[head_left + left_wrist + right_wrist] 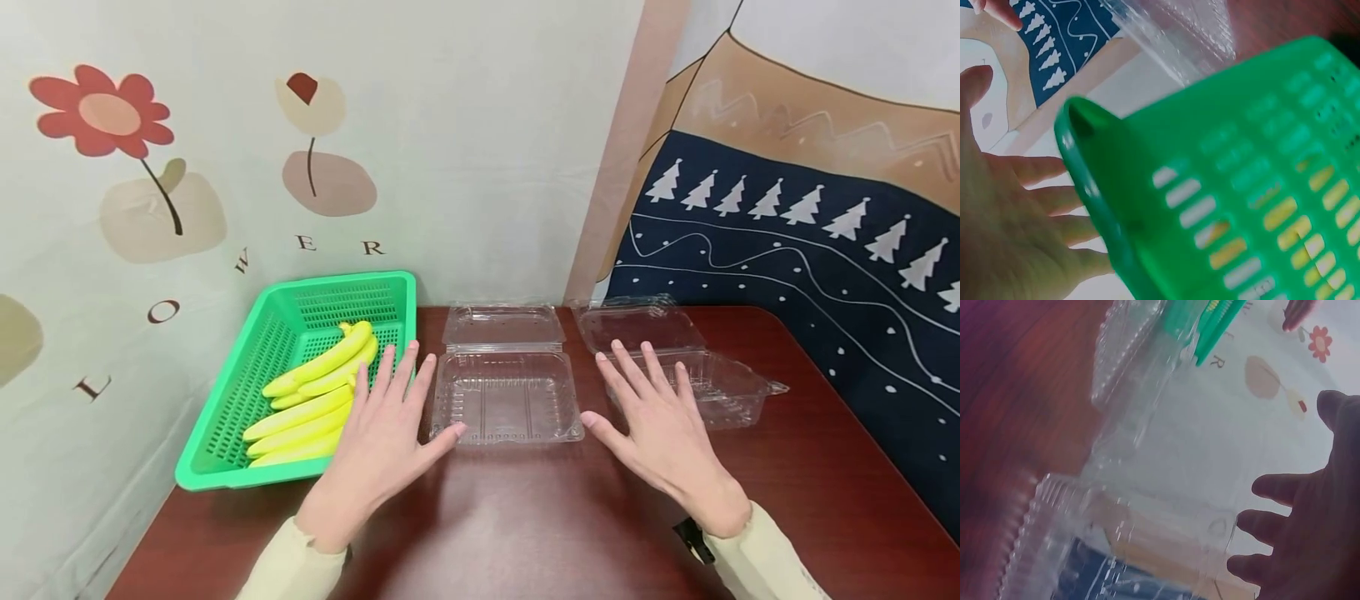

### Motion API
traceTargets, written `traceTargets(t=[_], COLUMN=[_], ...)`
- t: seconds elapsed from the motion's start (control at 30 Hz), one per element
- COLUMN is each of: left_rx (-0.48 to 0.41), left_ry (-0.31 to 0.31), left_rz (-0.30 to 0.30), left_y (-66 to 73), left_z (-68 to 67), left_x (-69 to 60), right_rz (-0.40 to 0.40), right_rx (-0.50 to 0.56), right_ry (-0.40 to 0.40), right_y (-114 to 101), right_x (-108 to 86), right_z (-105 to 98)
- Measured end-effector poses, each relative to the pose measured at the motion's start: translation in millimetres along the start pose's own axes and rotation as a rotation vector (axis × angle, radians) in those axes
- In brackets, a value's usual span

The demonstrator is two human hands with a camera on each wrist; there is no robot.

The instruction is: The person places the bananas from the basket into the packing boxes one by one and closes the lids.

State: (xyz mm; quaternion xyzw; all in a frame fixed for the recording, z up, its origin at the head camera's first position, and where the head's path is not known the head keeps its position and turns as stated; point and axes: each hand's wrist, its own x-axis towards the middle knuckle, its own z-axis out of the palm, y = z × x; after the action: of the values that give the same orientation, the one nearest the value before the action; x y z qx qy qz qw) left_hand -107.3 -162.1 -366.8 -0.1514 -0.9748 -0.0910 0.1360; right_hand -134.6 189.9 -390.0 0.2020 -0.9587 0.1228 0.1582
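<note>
Green plastic basket [247,477] holds two bunches of yellow bananas [303,418] at 8 o'clock in my head view, as I watch from a distant post and a person holds two bare hands over a reddish-brown table [525,533]. At 7 o'clock, the left hand [382,450] is released, its fingers straight and spread; the bananas lie toward its 10 o'clock, and from above it partly covers the basket's near right side. My left wrist camera shows its fingertips at the basket's rim, though I cannot tell whether they touch. The right hand [660,425], at 4 o'clock, is likewise released, fingers spread. Between the hands sits a clear plastic container [506,408], open, at the left hand's 2 o'clock and the right hand's 9 o'clock, its lid folded back toward 12. A second clear container [727,400] stands open toward the right hand's 2 o'clock; whether the fingers touch it, I cannot tell. Cream sleeves [765,554] enter at 7 and 4 o'clock. Behind, a red flower print [108,112] shows at 10 o'clock and a navy panel of white trees [720,175] at 2.
</note>
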Motion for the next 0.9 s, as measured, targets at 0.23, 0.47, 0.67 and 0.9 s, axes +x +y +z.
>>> traceTargets(t=[0.23,0.47,0.67,0.9], left_rx=[-0.007,-0.006,0.006,0.01], left_ry=[0.028,0.039,0.039,0.009], left_rz=[-0.045,-0.094,-0.107,-0.088], left_y=[-25.6,-51.4,-73.2,-97.9], left_z=[-14.4,-24.5,-30.2,-31.5], left_x=[-12.6,-30.0,-39.2,-44.8], right_rz=[-0.047,-0.121,-0.207,-0.309], right_rx=[0.0,-0.007,-0.01,-0.042], right_ry=[-0.021,0.001,0.026,0.005], right_y=[-19.7,-40.8,-61.5,-89.6], right_x=[8.1,16.8,23.5,28.3], right_z=[6.7,13.5,22.3,35.2])
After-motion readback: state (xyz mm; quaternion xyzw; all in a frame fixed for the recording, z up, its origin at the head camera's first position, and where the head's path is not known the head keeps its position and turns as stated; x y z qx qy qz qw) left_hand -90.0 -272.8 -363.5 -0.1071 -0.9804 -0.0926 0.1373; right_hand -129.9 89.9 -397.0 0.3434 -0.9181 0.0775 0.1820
